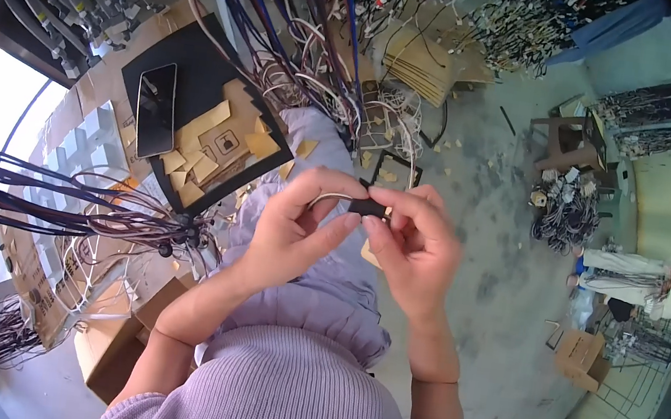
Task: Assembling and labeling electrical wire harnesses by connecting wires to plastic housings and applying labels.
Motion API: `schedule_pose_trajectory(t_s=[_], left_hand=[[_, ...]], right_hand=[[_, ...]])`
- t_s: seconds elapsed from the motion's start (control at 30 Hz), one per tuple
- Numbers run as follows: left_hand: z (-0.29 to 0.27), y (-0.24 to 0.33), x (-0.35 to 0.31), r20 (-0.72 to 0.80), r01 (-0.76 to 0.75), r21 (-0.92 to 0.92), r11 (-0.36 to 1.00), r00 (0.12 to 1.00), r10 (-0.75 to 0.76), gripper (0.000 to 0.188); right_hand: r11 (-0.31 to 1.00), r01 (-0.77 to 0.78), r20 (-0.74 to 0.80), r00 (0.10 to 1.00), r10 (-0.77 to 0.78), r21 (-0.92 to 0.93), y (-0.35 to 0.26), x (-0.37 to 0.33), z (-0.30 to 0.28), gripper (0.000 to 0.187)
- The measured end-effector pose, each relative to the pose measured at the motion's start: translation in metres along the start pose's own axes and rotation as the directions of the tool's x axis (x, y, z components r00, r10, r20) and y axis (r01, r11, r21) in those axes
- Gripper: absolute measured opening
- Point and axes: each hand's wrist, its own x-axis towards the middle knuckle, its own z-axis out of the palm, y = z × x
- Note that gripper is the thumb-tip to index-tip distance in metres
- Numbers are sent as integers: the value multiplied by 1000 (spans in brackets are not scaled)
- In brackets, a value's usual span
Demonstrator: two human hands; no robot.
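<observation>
Component (367, 207), small, black and roughly rectangular, serves as the landmark for all positions below. It lies between the fingertips of both hands, at the point where the two grips meet. Grip of the left hand (299, 226): closed, with thumb and index finger pinching the left end of the component. Grip of the right hand (415, 250): closed, with thumb and index finger on the right end. A thin, pale, flexible cable (327, 197) curves away from the left end, passing beside the left index finger. The exact type of component cannot be told.

Nearer the body than the component is a lilac ribbed knit top (295, 391). Beneath the component, lavender quilted fabric (329, 289) covers the lap.

Left of the component, a dense bundle of dark, thin, insulated wires (155, 228) extends outward. Beyond it, to the upper left of the component, a black, flat, rectangular panel (197, 68) carries yellow paper slips (212, 119); a black rectangular smartphone (156, 110) overlaps its left side.

Beyond the component stands a stack of flat tan sheets (418, 64). Far right of the component are a heap of dark cables (564, 214), a brown cardboard box (579, 356) and another person (640, 279) in pale clothing.
</observation>
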Motion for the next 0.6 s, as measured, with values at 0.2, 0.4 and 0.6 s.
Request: schedule_pose_trajectory(t_s=[0.2, 0.4, 0.6], left_hand=[[-2, -1, 3, -105, 6, 263, 965, 994, 23, 32], [12, 7, 12, -38, -155, 717, 680, 965, 259, 32], [3, -7, -5, 32, -178, 858, 483, 955, 295, 22]], right_hand=[[984, 40, -62, 997, -52, -172, -1, -2, 5, 42], [917, 123, -129, 975, -184, -380, 4, -2, 2, 43], [922, 141, -117, 974, -194, -361, 19, -14, 23, 34]])
